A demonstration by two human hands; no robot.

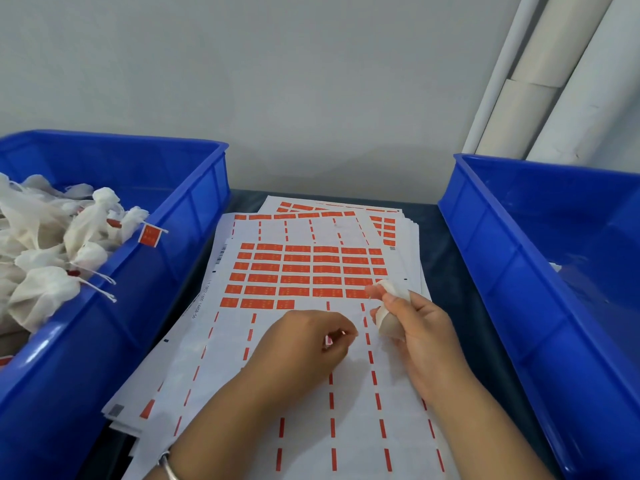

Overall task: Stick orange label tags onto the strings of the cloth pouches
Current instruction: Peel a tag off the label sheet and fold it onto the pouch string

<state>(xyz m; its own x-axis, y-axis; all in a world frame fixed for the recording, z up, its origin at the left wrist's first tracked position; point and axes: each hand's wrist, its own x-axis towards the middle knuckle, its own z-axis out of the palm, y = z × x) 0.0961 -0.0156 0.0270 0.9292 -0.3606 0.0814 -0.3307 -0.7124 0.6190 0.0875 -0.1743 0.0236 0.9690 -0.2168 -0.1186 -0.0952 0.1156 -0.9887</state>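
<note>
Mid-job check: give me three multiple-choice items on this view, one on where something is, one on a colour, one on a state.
1. Where is the pile of pouches?
A. left bin
B. right bin
C. on the label sheet

2. What colour are the bins?
A. green
B. blue
C. grey

3. What is the right hand doing?
A. lying flat and empty
B. holding a white pouch
C. gripping a bin rim

Key:
1 A: the pouches are heaped in the left bin; the right bin shows no such pile.
2 B: both bins are plainly blue.
3 B: its fingers curl round a white pouch above the label sheet.
</note>
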